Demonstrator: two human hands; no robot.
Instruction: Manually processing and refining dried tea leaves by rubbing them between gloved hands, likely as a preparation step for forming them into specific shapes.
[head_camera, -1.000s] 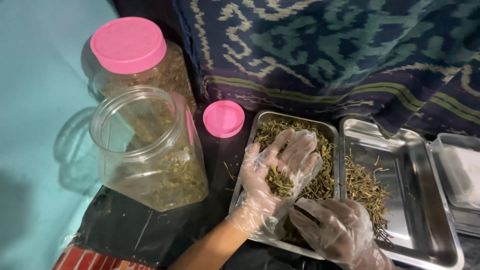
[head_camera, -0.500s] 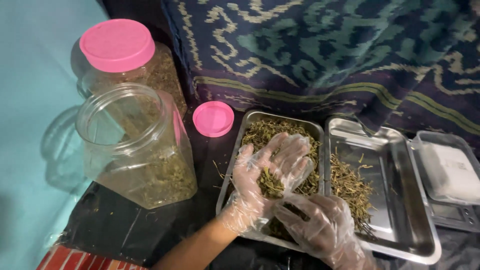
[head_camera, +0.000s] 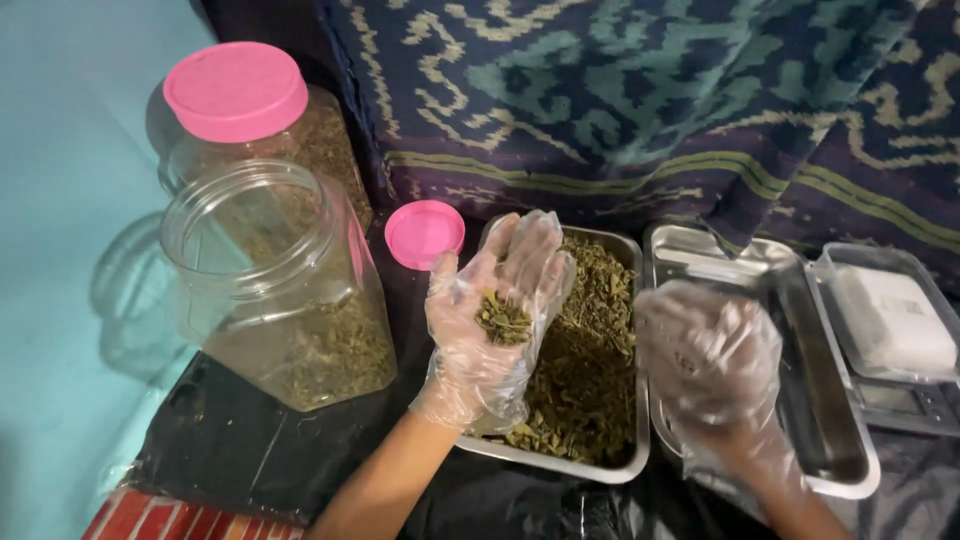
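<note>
Home packing corner: woven cloth (head_camera: 640, 100), herb jars (head_camera: 280, 290), trays (head_camera: 590, 350).

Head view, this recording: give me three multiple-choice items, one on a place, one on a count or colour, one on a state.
1. Where does the loose pink lid lie?
A. on the open jar
B. on the dark surface between the open jar and the tray of dried leaves
C. in the right-hand tray

2. How many pink lids are in view?
A. one
B. two
C. three

3. How is the left hand held?
A. palm up, with a pinch of dried leaves on it
B. closed in a fist
C. flat on the table

Answers: 1 B, it sits beside the tray of dried leaves, right of the open jar. 2 B, one lies loose and one caps the rear jar. 3 A, the gloved palm faces up, with leaves lying on it.
</note>
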